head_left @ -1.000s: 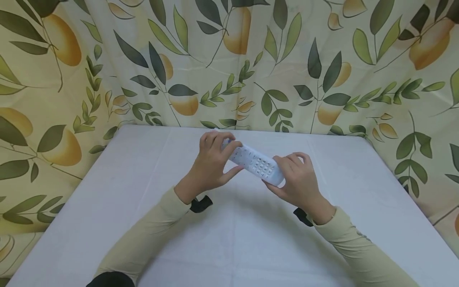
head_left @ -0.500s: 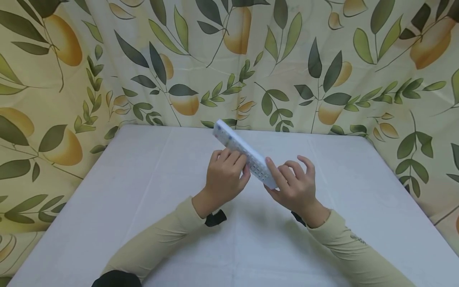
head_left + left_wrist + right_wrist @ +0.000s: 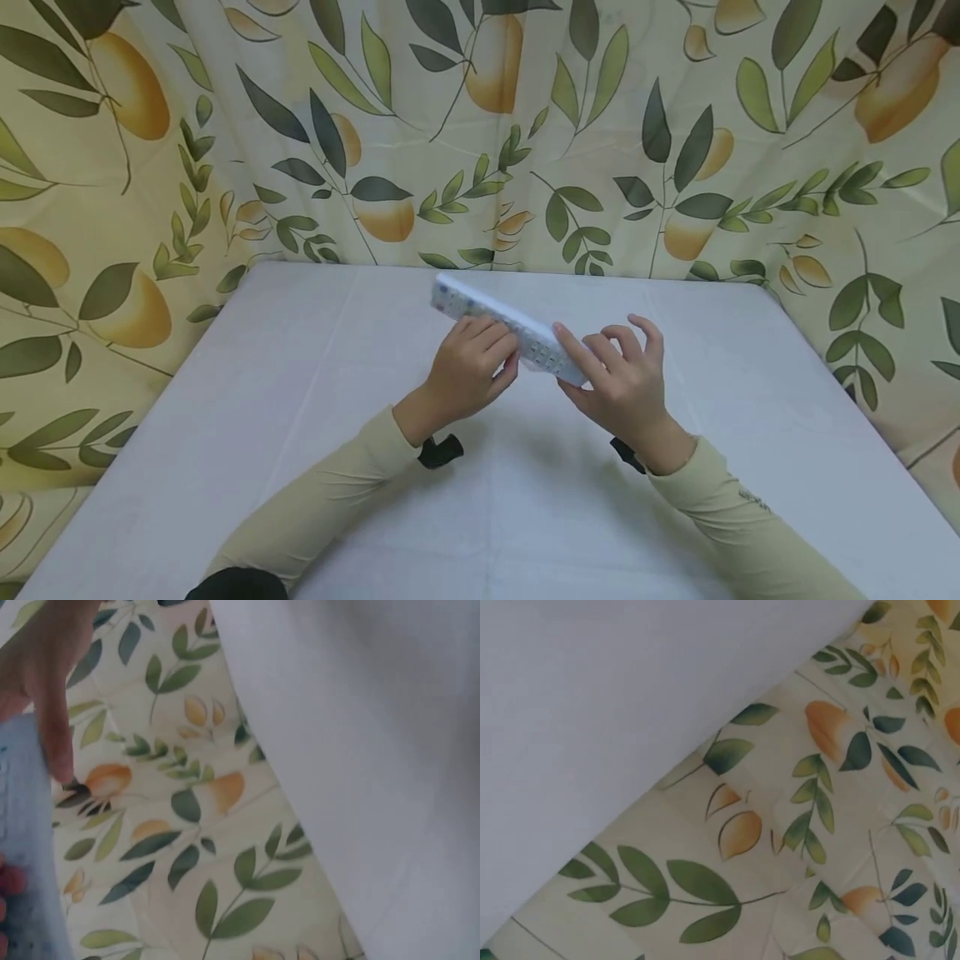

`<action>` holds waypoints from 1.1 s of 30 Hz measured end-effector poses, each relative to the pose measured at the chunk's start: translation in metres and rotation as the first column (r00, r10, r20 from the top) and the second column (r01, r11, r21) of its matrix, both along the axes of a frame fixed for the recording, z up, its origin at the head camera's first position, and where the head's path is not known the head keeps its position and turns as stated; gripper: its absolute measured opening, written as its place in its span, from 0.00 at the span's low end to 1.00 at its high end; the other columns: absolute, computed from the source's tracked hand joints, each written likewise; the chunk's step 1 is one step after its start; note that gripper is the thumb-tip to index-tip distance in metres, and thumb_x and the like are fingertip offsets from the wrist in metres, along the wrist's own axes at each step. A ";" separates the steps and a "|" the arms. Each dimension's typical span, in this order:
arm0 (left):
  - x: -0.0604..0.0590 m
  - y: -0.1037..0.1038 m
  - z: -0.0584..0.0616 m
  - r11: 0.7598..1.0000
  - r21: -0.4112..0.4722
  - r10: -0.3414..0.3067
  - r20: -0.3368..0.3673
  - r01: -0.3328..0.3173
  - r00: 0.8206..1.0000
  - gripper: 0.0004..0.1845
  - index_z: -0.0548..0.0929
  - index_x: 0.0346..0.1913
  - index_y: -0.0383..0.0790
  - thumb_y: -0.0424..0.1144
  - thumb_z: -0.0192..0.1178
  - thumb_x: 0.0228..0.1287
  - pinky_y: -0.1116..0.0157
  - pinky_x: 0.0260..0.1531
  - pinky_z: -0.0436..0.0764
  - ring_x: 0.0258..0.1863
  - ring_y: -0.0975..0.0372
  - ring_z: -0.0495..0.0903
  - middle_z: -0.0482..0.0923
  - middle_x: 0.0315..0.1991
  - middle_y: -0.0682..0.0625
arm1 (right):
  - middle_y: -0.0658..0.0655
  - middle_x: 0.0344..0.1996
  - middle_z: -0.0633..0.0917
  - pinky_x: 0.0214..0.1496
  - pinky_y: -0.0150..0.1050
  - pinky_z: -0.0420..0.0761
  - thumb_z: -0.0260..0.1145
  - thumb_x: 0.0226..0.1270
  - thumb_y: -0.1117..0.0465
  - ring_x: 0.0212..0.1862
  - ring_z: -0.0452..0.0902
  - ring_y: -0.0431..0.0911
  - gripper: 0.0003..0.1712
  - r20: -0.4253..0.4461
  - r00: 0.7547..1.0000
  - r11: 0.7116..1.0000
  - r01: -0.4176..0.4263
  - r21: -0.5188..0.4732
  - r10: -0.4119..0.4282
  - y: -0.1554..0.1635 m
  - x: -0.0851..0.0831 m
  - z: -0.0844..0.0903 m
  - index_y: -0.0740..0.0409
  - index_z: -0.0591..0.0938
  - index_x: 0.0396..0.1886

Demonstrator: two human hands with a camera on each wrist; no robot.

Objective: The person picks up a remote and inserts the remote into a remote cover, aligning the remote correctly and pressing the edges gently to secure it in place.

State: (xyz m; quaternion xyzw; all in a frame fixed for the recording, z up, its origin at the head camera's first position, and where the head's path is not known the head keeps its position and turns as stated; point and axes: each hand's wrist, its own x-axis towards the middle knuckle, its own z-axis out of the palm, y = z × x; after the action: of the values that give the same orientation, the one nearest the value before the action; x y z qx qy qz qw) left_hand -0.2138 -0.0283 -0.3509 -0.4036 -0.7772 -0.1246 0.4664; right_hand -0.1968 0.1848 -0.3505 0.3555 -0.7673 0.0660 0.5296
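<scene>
Step in hand: turning a remote (image 3: pixel 504 327) over between both hands above the table (image 3: pixel 300 467); judged mid-turn, since the button face points up and away, tilted toward the curtain (image 3: pixel 225 125).
Left hand (image 3: pixel 468 367): fingers curled over the middle of the remote from the near side, thumb under it; a firm hold.
Right hand (image 3: pixel 618 375): index finger laid along the near end of the remote, palm under that end; the other fingers spread and lifted, loose, wrapped round nothing.
Where the remote is: in the air over the far middle of the table, clear of the cloth, far end raised toward the left, near end down in the right palm.
Look of the remote: long, slim, white, with rows of small pale buttons along the top face and a few coloured dots near the far end; in the left wrist view only a pale blue-white edge (image 3: pixel 26 847) beside a fingertip (image 3: pixel 56 742).
Next move calls for: probably a steady left-hand hold while the right fingers close or shift on the near end; a slack grip there could let it slip.
Right wrist view: only cloth and curtain; no hand, no remote.
</scene>
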 end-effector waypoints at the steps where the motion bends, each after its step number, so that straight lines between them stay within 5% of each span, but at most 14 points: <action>1: -0.001 -0.002 0.001 1.000 -0.024 0.015 -0.018 -0.015 1.000 0.03 0.82 0.29 0.41 0.37 0.65 0.52 0.65 0.36 0.74 0.32 0.61 0.78 0.83 0.29 0.52 | 0.61 0.24 0.82 0.47 0.62 0.67 0.56 0.65 0.53 0.33 0.73 0.57 0.19 -0.025 1.000 1.000 -0.006 0.004 0.006 0.001 -0.003 0.000 0.55 0.82 0.51; 6: -0.006 -0.013 0.008 0.996 -0.053 0.068 -0.097 -0.074 0.993 0.17 0.78 0.32 0.41 0.50 0.70 0.48 0.63 0.37 0.73 0.33 0.58 0.76 0.79 0.30 0.50 | 0.56 0.23 0.81 0.45 0.58 0.67 0.59 0.66 0.59 0.32 0.73 0.53 0.10 -0.253 0.964 0.997 -0.077 0.013 0.078 0.008 -0.013 0.000 0.48 0.85 0.41; 10: -0.006 -0.018 0.017 0.985 -0.132 0.122 0.111 -0.107 0.986 0.33 0.79 0.48 0.43 0.62 0.68 0.44 0.58 0.49 0.73 0.44 0.56 0.77 0.79 0.43 0.48 | 0.54 0.23 0.78 0.43 0.52 0.66 0.62 0.64 0.63 0.31 0.69 0.49 0.11 -0.427 0.889 0.986 -0.159 0.047 0.164 0.011 -0.017 0.002 0.44 0.85 0.41; 14: -0.005 -0.019 0.018 0.935 -0.350 0.206 0.406 -0.056 0.890 0.28 0.78 0.53 0.47 0.59 0.64 0.52 0.59 0.51 0.75 0.43 0.61 0.82 0.83 0.45 0.51 | 0.52 0.25 0.77 0.41 0.47 0.64 0.63 0.61 0.67 0.31 0.67 0.46 0.20 -0.519 0.829 0.978 -0.184 0.100 0.209 0.013 -0.018 0.003 0.43 0.83 0.50; 16: -0.003 -0.019 0.015 0.920 -0.390 0.234 0.465 -0.039 0.854 0.23 0.79 0.50 0.45 0.52 0.65 0.55 0.59 0.49 0.77 0.40 0.61 0.83 0.85 0.41 0.51 | 0.54 0.27 0.77 0.42 0.47 0.62 0.62 0.62 0.66 0.32 0.67 0.47 0.20 -0.473 0.849 0.972 -0.201 0.123 0.236 0.015 -0.017 0.001 0.45 0.81 0.53; 18: -0.003 -0.019 0.010 0.925 -0.371 0.252 0.432 -0.084 0.866 0.20 0.78 0.47 0.43 0.48 0.67 0.53 0.58 0.47 0.78 0.39 0.58 0.83 0.84 0.40 0.49 | 0.57 0.31 0.77 0.43 0.49 0.60 0.60 0.65 0.62 0.35 0.68 0.50 0.16 -0.366 0.898 0.969 -0.211 0.130 0.245 0.018 -0.015 -0.002 0.47 0.82 0.51; 22: -0.005 -0.020 0.002 0.938 -0.218 0.313 0.204 -0.269 0.928 0.23 0.78 0.46 0.42 0.45 0.71 0.46 0.57 0.45 0.77 0.41 0.55 0.80 0.81 0.39 0.47 | 0.64 0.38 0.78 0.48 0.55 0.56 0.56 0.68 0.48 0.43 0.68 0.56 0.19 -0.047 0.980 0.979 -0.192 0.068 0.196 0.022 -0.007 -0.004 0.56 0.81 0.48; 26: -0.006 -0.020 0.000 0.942 -0.082 0.331 0.067 -0.325 0.941 0.23 0.79 0.44 0.43 0.42 0.73 0.40 0.57 0.42 0.75 0.40 0.54 0.77 0.78 0.37 0.47 | 0.65 0.41 0.80 0.50 0.60 0.54 0.55 0.66 0.41 0.48 0.68 0.60 0.30 0.136 0.981 0.990 -0.143 0.004 0.141 0.022 -0.002 0.001 0.62 0.80 0.49; 33: -0.006 -0.020 0.000 0.952 -0.011 0.306 0.055 -0.306 0.951 0.23 0.79 0.42 0.43 0.37 0.74 0.37 0.57 0.42 0.75 0.40 0.54 0.77 0.79 0.37 0.47 | 0.66 0.39 0.81 0.49 0.62 0.55 0.55 0.66 0.41 0.48 0.68 0.61 0.29 0.172 0.977 0.992 -0.125 -0.030 0.128 0.020 0.001 0.006 0.62 0.81 0.48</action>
State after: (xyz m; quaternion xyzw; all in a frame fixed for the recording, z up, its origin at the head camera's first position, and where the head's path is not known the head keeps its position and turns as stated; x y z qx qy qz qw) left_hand -0.2193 -0.0479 -0.3508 -0.2753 -0.8431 -0.0612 0.4578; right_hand -0.1960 0.2051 -0.3440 0.3916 -0.7856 0.1377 0.4588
